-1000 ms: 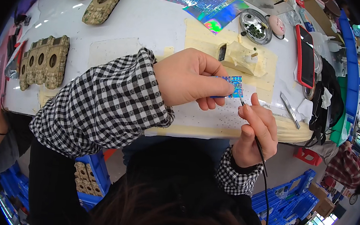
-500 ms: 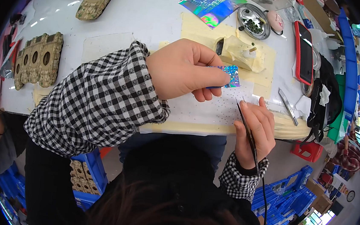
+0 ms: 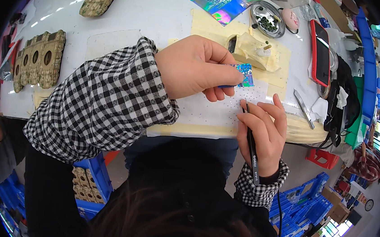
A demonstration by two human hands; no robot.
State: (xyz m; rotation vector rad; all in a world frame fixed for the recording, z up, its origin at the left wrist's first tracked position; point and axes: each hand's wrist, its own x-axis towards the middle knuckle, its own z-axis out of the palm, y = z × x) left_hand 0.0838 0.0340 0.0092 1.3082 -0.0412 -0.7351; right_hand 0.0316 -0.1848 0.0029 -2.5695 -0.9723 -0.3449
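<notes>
My left hand pinches a small piece of shiny blue holographic film between thumb and fingers, above the table. Below and to the right, my right hand is closed around slim black tweezers. Their fine tips point away from me, a little short of the film. Under both hands a white sheet is scattered with tiny glinting specks. Beyond the film stands a block wrapped in cream tape, with a small white peg on it.
Larger holographic sheets lie at the far side, near a round metal dish of dark bits. A red-cased phone and a craft knife are on the right. Camouflage-patterned model hulls stand at the left.
My right hand has shifted slightly left, and the tweezers now stand more upright with more of their body showing. My left hand still holds the film, nearly in place.
</notes>
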